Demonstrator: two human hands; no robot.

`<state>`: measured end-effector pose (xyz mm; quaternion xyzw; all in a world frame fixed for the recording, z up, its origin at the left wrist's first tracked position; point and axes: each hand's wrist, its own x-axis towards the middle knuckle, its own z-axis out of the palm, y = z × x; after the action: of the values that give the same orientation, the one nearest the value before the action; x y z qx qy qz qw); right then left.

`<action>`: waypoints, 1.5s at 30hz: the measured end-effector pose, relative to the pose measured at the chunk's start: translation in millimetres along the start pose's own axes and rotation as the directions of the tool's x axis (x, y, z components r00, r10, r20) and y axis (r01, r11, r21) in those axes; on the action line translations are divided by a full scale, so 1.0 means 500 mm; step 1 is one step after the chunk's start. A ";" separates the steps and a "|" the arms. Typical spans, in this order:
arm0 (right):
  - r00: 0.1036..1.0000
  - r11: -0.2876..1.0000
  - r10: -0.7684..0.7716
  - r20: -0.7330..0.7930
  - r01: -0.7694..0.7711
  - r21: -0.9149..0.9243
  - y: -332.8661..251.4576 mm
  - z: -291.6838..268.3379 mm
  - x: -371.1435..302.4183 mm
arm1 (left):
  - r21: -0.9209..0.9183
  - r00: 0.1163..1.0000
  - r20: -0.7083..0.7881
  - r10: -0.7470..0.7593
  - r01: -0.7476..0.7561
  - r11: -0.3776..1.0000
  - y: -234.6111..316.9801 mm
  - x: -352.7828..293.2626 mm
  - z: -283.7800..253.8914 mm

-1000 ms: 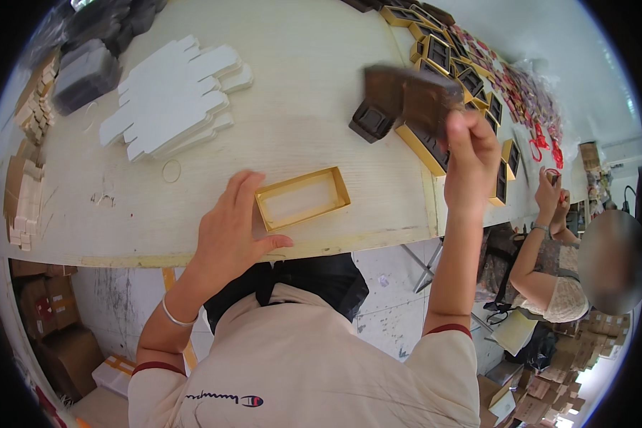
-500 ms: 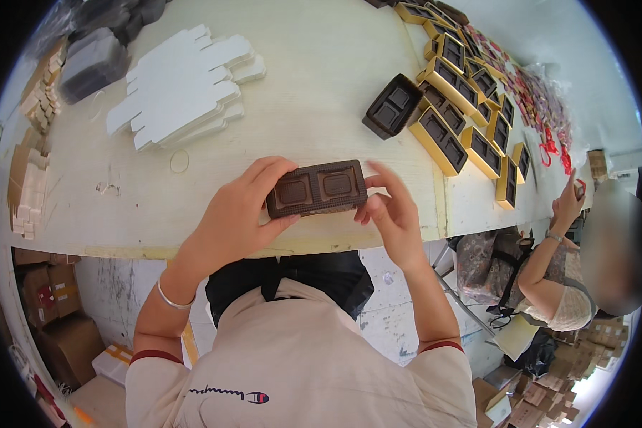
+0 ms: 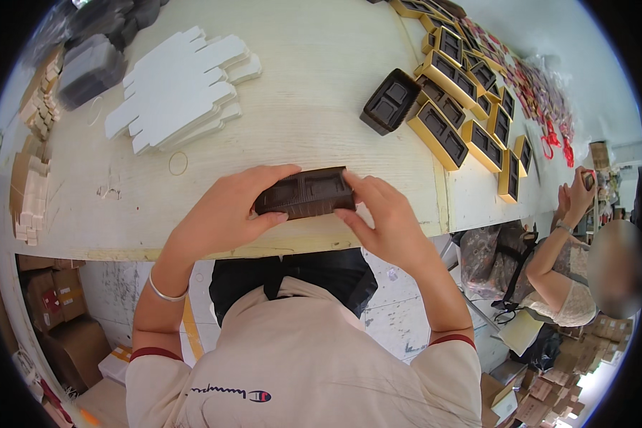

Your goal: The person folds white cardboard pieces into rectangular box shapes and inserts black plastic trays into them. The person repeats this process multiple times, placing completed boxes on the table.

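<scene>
A dark brown plastic tray (image 3: 309, 207) with two square compartments is held level just above the near part of the table. My left hand (image 3: 237, 203) is closed round its left end, fingers on the far side and thumb on the near side. At the other end my right hand (image 3: 386, 216) grips it, with the thumb at the near corner and the fingers over the far corner. Beyond my right hand, a similar dark tray or nested stack (image 3: 391, 102) rests beside several gold boxes (image 3: 437, 135) fitted with dark trays.
White flat carton blanks (image 3: 182, 89) lie piled at the far left, near grey plastic pieces (image 3: 93, 71). A rubber band (image 3: 178, 163) lies on the table (image 3: 299, 107). Folded card pieces (image 3: 30, 192) line the left edge. At the right, another person's hand (image 3: 580, 192) holds something small.
My right hand has come in from just beside the tray and now grips its right end. The tray has shifted slightly left and tipped, showing more of its near side.
</scene>
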<state>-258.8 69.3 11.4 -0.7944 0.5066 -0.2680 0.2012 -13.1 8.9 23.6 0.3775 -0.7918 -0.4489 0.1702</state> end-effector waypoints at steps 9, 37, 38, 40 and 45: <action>0.997 0.989 0.050 0.051 -0.057 0.137 0.008 0.001 0.003 | 0.209 0.997 0.043 0.063 -0.071 0.975 -0.012 -0.007 0.012; 0.846 0.858 -0.190 0.499 0.390 -0.334 0.035 -0.032 0.015 | 0.527 0.930 0.238 0.282 -0.367 0.766 -0.063 -0.024 -0.004; 0.860 0.875 -0.179 0.478 0.361 -0.323 0.032 -0.030 0.012 | 0.593 0.930 0.266 0.254 -0.366 0.717 -0.056 -0.025 -0.007; 0.886 0.905 -0.155 0.436 0.304 -0.296 0.023 -0.023 0.002 | 0.713 0.935 0.267 0.234 -0.355 0.605 -0.049 -0.036 0.004; 0.972 0.935 -0.127 0.199 0.184 -0.302 0.028 0.023 -0.044 | 0.844 0.907 0.161 0.389 -0.331 0.423 -0.062 -0.048 0.025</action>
<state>-268.7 84.2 -10.6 -0.8746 0.4587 -0.1268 0.0925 8.9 24.5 -7.8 0.2463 -0.9643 0.0595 0.0765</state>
